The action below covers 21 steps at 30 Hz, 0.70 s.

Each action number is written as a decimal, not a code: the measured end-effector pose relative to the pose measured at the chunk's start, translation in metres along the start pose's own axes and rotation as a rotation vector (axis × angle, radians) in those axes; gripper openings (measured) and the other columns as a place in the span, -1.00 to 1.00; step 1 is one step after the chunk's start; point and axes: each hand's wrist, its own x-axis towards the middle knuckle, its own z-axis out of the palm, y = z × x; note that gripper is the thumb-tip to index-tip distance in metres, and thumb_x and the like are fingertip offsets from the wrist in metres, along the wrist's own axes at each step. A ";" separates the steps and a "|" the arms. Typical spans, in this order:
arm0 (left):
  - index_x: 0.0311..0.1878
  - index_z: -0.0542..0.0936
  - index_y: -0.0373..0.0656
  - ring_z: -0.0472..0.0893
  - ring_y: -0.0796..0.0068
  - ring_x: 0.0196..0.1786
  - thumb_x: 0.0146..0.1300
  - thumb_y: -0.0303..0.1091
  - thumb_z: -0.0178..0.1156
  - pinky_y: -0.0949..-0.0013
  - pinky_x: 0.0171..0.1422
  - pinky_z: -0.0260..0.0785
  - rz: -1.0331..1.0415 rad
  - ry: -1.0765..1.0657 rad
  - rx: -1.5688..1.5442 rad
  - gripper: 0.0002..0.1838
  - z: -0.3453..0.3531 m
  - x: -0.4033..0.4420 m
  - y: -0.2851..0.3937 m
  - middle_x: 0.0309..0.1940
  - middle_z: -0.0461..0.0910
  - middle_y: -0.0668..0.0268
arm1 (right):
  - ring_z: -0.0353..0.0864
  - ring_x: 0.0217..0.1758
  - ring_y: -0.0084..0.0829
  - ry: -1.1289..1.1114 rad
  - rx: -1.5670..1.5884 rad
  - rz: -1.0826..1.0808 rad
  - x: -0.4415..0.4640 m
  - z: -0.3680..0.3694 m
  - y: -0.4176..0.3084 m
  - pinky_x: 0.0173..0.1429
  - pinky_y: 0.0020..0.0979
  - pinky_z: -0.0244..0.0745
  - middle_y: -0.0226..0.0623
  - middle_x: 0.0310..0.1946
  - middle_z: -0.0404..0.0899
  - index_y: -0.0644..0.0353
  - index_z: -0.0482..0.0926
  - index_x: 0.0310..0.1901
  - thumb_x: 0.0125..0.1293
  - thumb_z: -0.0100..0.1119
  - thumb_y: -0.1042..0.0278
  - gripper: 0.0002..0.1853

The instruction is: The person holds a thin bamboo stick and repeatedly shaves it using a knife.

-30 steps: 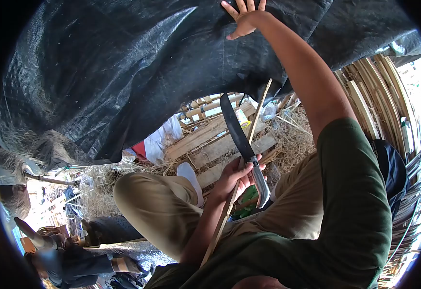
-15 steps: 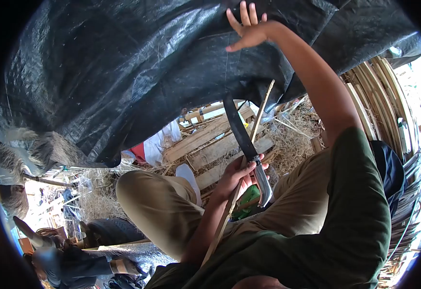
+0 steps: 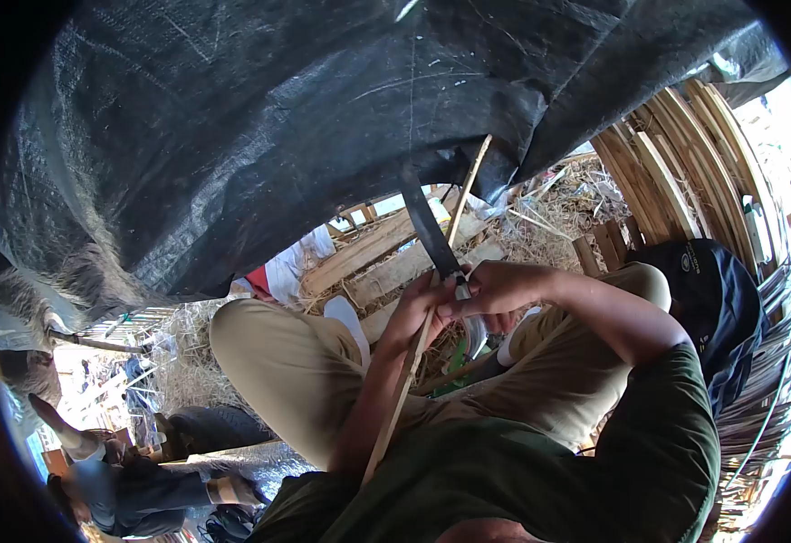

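A machete (image 3: 426, 220) with a dark blade points up and away from me, its pale handle curving down between my hands. Beside it runs a long thin strip of wood or bamboo (image 3: 402, 387), slanting from my torso up past the blade. My left hand (image 3: 410, 314) is closed around the strip, close against the base of the machete. Just right of it, my right hand (image 3: 506, 288) has its fingers curled at the top of the machete's handle, partly hiding it. The thumbs of both hands nearly meet there. The blade's tip lies against a black plastic sheet (image 3: 259, 118).
Wooden planks (image 3: 386, 271) and straw lie on the ground beyond my crossed legs. Stacked slats (image 3: 676, 172) and a dark cloth item (image 3: 717, 317) are at the right. Another person (image 3: 142, 498) is at the lower left, near a shaggy-haired animal (image 3: 96, 271).
My right hand has come down from the black sheet, where its fingers were spread, to the machete's handle. The machete and strip have shifted slightly left.
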 end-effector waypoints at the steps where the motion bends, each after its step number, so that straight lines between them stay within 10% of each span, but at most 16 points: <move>1: 0.26 0.40 -0.40 0.66 0.32 -0.04 0.52 -0.31 -0.02 0.20 0.17 0.52 -0.013 0.030 -0.008 -0.60 0.004 0.002 0.003 0.02 0.60 0.06 | 0.74 -0.50 -0.32 -0.005 0.022 -0.019 0.000 0.002 0.002 -0.44 -0.40 0.69 -0.07 -0.43 0.68 0.41 0.65 -0.21 0.30 0.16 -0.41 -0.23; 6: 0.08 0.50 -0.27 0.60 0.35 -0.06 0.56 0.06 -0.16 0.21 0.14 0.38 -0.020 0.050 -0.102 -0.48 0.002 0.003 -0.005 -0.09 0.60 0.24 | 0.71 -0.52 -0.35 0.056 0.803 -0.331 0.039 0.039 0.055 -0.51 -0.33 0.67 -0.10 -0.41 0.70 0.44 0.59 -0.08 0.24 0.30 0.25 -0.62; 10: 0.06 0.53 -0.14 0.53 0.42 -0.01 0.54 0.15 -0.14 0.23 0.08 0.38 0.030 0.281 -0.079 -0.47 0.008 0.002 -0.017 -0.12 0.59 0.33 | 0.59 -0.65 -0.38 0.203 0.600 -0.113 0.019 0.024 0.035 -0.65 -0.34 0.50 -0.10 -0.50 0.66 0.46 0.62 -0.26 0.06 0.17 0.43 -0.74; 21: 0.20 0.44 -0.22 0.52 0.51 -0.41 0.55 0.17 -0.29 0.41 -0.50 0.32 -0.348 0.327 0.168 -0.38 0.049 -0.059 0.002 -0.47 0.52 0.31 | 0.34 -0.73 -0.45 0.333 0.614 -0.170 -0.014 0.028 0.030 -0.66 -0.36 0.23 -0.37 -0.65 0.34 0.31 0.54 -0.43 0.26 0.27 -0.10 -0.49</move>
